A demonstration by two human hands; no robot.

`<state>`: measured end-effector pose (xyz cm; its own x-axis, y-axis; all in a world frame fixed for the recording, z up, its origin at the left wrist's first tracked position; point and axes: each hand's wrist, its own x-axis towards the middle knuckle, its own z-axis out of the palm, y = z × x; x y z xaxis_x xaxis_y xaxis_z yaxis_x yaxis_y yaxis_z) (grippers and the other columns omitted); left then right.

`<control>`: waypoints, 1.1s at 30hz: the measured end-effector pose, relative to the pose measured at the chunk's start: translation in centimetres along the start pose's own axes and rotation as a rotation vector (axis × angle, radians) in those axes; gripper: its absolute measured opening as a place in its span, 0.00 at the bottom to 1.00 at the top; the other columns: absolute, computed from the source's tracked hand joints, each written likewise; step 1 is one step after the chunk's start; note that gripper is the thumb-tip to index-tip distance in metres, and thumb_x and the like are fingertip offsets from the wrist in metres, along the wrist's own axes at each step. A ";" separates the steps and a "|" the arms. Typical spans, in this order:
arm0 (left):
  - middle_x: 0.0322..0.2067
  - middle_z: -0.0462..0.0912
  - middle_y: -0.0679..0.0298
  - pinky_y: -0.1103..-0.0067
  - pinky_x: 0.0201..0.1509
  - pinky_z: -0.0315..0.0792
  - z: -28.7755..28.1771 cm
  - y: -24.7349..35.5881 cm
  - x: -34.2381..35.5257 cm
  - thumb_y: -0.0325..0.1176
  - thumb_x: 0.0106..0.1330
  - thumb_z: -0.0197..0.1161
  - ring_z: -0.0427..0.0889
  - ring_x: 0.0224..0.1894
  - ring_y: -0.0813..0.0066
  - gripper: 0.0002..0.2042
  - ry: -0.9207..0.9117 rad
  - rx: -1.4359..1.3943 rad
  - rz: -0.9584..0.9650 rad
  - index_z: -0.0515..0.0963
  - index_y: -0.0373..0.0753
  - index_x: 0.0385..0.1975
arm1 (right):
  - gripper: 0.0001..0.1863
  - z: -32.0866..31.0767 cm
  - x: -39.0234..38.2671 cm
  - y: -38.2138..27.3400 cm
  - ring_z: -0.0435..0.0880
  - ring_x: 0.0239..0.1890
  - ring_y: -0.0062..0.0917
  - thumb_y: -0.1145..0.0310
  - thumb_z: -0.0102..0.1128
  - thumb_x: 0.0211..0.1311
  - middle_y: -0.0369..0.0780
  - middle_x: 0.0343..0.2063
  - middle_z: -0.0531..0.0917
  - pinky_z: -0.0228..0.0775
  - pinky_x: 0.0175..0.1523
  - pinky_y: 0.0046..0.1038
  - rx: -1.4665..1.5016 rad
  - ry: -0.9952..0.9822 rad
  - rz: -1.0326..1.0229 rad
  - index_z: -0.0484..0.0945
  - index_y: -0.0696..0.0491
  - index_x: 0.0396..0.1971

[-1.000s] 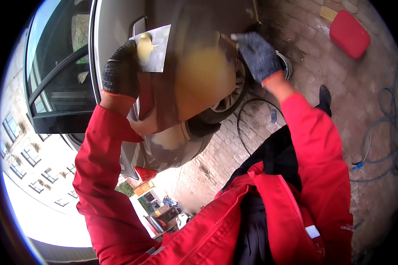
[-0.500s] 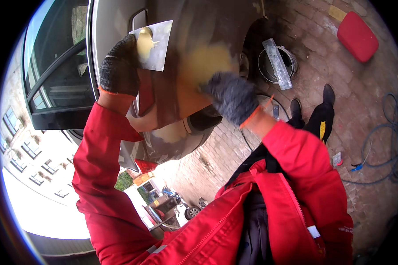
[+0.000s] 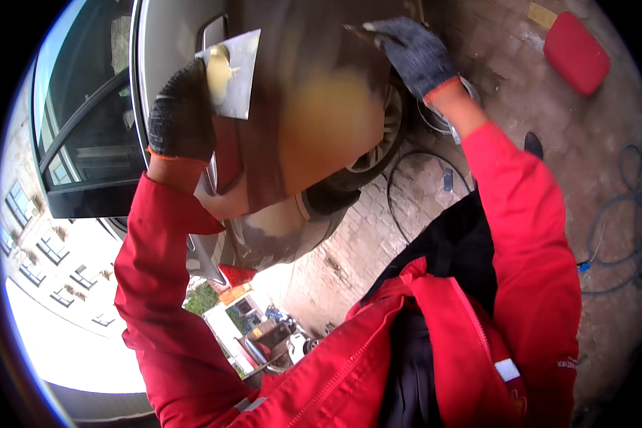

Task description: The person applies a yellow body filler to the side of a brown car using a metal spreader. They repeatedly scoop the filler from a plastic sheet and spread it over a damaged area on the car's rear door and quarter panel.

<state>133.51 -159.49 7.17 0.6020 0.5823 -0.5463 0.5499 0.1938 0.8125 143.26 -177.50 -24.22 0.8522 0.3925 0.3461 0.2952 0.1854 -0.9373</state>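
My left hand, in a dark knit glove, is closed on the edge of a flat metal plate. A lump of yellow putty sits on that plate. At the upper right, my gloved right hand pinches a thin, blade-like spreader, seen nearly edge-on and slightly blurred. It is over the car's brown-grey side panel; whether the blade touches the panel I cannot tell. Below and left of this hand, a smeared yellow putty patch covers part of the panel.
A car door with dark glass stands open at left. The wheel is below the panel. A bucket is partly hidden by my right forearm. On the brick paving lie a red pad-like object and a coiled hose.
My right hand has moved up and to the right, off the yellow patch to the panel's upper part. My left hand, with the plate, has shifted slightly left.
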 end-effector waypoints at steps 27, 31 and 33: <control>0.48 0.84 0.58 0.72 0.63 0.71 -2.5 0.4 -0.5 0.31 0.71 0.57 0.81 0.52 0.66 0.13 -0.017 -0.055 0.032 0.80 0.33 0.50 | 0.18 0.7 -8.8 -5.7 0.81 0.51 0.34 0.76 0.57 0.66 0.44 0.49 0.82 0.73 0.58 0.30 0.249 -0.014 0.084 0.78 0.55 0.55; 0.59 0.77 0.48 0.65 0.66 0.72 -3.1 0.6 1.7 0.37 0.73 0.53 0.80 0.58 0.54 0.24 -0.035 0.083 0.118 0.67 0.30 0.64 | 0.17 1.7 1.5 1.0 0.81 0.51 0.36 0.75 0.57 0.64 0.43 0.48 0.84 0.72 0.59 0.31 0.062 0.010 0.009 0.83 0.51 0.52; 0.57 0.79 0.50 0.67 0.66 0.72 -3.7 0.5 1.6 0.35 0.73 0.53 0.80 0.57 0.57 0.21 -0.034 0.072 0.123 0.70 0.30 0.61 | 0.23 2.7 2.9 0.9 0.81 0.52 0.36 0.75 0.58 0.57 0.42 0.47 0.85 0.71 0.60 0.35 0.021 -0.114 0.017 0.83 0.46 0.53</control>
<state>132.65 -155.56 7.50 0.6858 0.5712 -0.4510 0.5099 0.0650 0.8578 144.85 -173.80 -23.99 0.8023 0.4952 0.3333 0.2707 0.1959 -0.9425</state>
